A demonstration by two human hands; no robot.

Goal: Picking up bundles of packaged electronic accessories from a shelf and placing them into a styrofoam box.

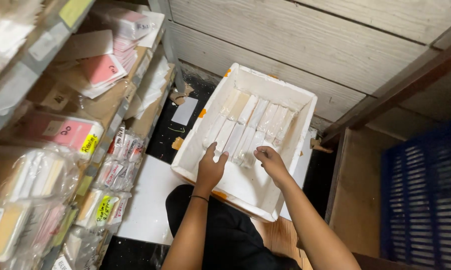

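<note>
a white foam box (290, 150), square and open at the top, rests on the person's lap and the floor below the pale plank wall (305, 45); everything here is placed from that box. inside it, against its far wall, lie two rows of slim white and cream wrapped packets (250, 125), packed side by side on edge, while the near half of the box floor is bare. the left hand (210, 167) reaches in over the near left rim, fingers spread and loose, fingertips touching the near end of the packets in the front row; it grips nothing. a thin dark band circles its wrist. the right hand (269, 161) comes in from the near right side, fingers curled down onto the front-row packets just beside the left hand; whether it pinches a packet or only presses on it cannot be told. left of the box stands a grey metal shelf rack (45, 45) stuffed with clear plastic bags of small boxes (120, 160) and pink card packets (103, 67). under the box's left edge lies a white sheet (150, 195) on the dark floor. right of the box stands a brown wooden panel (358, 190), and beyond it a dark blue slotted plastic crate (425, 195).
</note>
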